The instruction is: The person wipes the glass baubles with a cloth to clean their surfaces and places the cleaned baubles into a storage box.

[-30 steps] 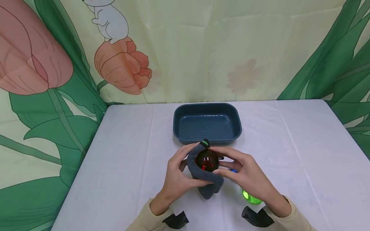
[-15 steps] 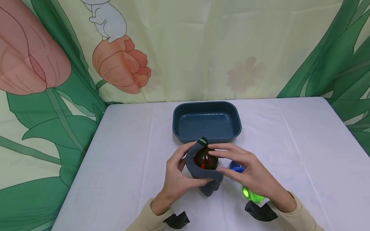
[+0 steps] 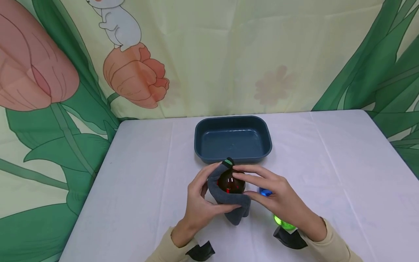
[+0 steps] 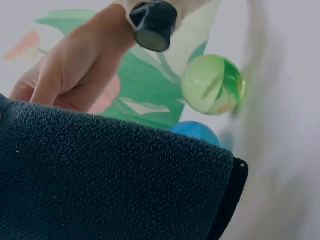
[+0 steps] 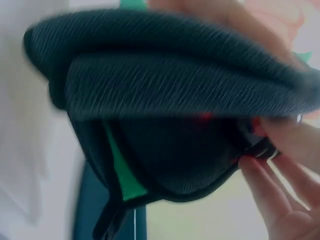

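In the head view my left hand (image 3: pixel 199 203) grips a dark grey-blue cloth (image 3: pixel 227 198) with a black edge and a green tag, folded like a cup. A glossy dark red ball (image 3: pixel 231 183) sits in the fold. My right hand (image 3: pixel 281 193) holds the ball from the right, two fingertips over its top and the thumb low by the cloth edge. The same cloth (image 4: pixel 115 175) fills the lower left wrist view, with the right hand (image 4: pixel 75 65) behind it. In the right wrist view the cloth (image 5: pixel 175 85) hides most of the ball.
A dark blue rectangular basin (image 3: pixel 233 145) stands just beyond the hands on a white-covered table (image 3: pixel 147 174). Partly hidden by the right hand and wrist are a blue ball (image 3: pixel 264 191) and a bright green ball (image 3: pixel 284 222). A printed curtain (image 3: pixel 216 54) hangs behind.
The right fingers have shifted on the red ball, lifting and spreading slightly, then settling closer. The blue ball came more into view and is partly covered again. The left hand keeps its grip.
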Demonstrator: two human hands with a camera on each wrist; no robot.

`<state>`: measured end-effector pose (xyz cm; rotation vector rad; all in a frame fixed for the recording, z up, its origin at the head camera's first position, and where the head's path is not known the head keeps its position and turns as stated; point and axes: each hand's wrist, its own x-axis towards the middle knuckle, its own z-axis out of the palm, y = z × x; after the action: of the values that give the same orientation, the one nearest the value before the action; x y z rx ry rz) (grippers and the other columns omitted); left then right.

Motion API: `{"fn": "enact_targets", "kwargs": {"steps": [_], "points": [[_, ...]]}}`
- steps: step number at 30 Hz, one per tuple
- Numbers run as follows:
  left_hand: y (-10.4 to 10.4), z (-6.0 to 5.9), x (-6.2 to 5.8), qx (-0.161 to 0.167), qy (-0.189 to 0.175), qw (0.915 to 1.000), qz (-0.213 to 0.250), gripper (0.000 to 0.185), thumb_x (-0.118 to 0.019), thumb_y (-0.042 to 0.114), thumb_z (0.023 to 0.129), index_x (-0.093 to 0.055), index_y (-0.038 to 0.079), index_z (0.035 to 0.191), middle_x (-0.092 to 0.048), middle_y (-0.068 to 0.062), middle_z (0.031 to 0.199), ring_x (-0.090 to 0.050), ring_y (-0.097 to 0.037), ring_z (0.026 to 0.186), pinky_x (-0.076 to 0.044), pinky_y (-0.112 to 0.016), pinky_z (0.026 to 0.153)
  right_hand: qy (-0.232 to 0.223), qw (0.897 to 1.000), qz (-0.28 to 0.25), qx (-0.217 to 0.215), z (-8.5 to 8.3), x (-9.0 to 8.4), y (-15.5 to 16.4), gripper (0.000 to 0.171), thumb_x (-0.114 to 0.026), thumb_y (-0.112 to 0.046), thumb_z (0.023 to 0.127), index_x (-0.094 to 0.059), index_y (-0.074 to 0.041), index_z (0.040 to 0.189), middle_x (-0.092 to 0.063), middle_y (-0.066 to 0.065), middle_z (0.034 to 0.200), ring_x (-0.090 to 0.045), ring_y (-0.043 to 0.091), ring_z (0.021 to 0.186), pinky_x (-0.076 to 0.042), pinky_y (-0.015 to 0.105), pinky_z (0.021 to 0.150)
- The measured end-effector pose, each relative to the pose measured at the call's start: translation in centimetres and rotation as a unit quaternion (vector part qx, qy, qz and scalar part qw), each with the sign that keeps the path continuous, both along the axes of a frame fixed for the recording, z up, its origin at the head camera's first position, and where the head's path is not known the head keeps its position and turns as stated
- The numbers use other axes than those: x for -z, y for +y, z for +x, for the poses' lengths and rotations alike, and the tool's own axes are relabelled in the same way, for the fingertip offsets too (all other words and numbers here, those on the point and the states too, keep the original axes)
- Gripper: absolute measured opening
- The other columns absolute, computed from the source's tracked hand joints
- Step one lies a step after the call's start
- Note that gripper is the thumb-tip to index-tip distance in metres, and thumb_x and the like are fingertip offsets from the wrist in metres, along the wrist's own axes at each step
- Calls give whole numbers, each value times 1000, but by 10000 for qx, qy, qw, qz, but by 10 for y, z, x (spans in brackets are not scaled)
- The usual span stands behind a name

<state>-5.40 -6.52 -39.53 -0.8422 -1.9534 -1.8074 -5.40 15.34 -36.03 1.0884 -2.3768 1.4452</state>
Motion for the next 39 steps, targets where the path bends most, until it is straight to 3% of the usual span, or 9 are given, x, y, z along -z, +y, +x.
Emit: {"fn": "enact_targets", "kwargs": {"steps": [6, 19, 27, 33, 39], "points": [[2, 2, -1, 5, 87, 10000, 16, 84, -93, 5, 65, -51, -3, 138, -61, -20, 130, -62, -28, 118, -54, -39, 99, -3, 9999, -100, 41, 0, -1, 0, 62, -82, 7, 72, -66, -10, 130, -61, 7, 135, -56, 14, 127, -52, 18, 96], [1, 1, -1, 10, -78, 9999, -88, 90, -92, -1, 62, -50, -2, 141, -63, -19, 131, -63, -27, 120, -54, -37, 100, -589, 9974, -407, 68, 1, -1, -4, 59, -77, 9, 78, -62, -7, 134, -60, 10, 134, -64, 12, 117, -56, 25, 92], [1, 0, -1, 127, -227, 9996, -126, 91, -92, -2, 63, -48, 0, 143, -62, -18, 133, -62, -27, 121, -53, -37, 100, -1838, 9793, -850, 7, -2, 0, -2, 54, -73, 1, 86, -58, -5, 137, -60, 15, 134, -63, 7, 115, -58, 28, 87], [1, -1, 0, 236, -464, 9986, 2, 90, -90, -6, 63, -50, 1, 142, -62, -17, 133, -63, -25, 119, -54, -35, 98, -1768, 9819, -684, 25, -1, 0, -1, 54, -72, -1, 88, -57, -7, 139, -59, 14, 136, -61, 7, 119, -58, 30, 88], [-1, 1, 3, 210, -740, 9970, 11, 85, -89, -2, 67, -50, 4, 143, -62, -15, 134, -64, -25, 118, -54, -35, 99, -1844, 9828, -16, 121, 0, -4, 1, 53, -71, -14, 92, -54, -14, 143, -57, 8, 138, -64, 17, 116, -58, 30, 90]]}}
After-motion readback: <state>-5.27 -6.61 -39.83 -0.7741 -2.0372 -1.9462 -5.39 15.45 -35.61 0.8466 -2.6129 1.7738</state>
